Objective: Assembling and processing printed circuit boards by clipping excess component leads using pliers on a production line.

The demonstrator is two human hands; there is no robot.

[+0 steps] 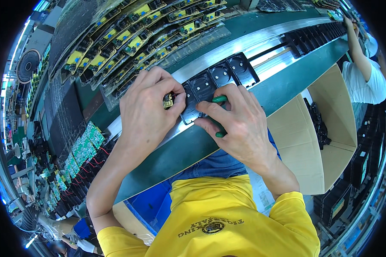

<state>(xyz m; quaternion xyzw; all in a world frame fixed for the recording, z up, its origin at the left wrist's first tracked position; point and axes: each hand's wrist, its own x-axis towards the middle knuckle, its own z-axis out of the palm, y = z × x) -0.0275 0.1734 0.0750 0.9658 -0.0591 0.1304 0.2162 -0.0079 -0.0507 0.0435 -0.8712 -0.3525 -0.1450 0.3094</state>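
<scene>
My left hand is closed, with a small yellow circuit board pinched between thumb and fingers. It is at the left end of a row of black plastic housings, which have round recesses and metal pins. My right hand is closed around green-handled pliers; both handles show, but the jaws are hidden. Its index finger and thumb reach toward the nearest black housing, beside my left hand.
Stacked sheets of yellow circuit boards cover the bench beyond my left hand. Green boards with red wires lie at left. More black housings line the metal rail. A cardboard box with black parts stands at right, near another person.
</scene>
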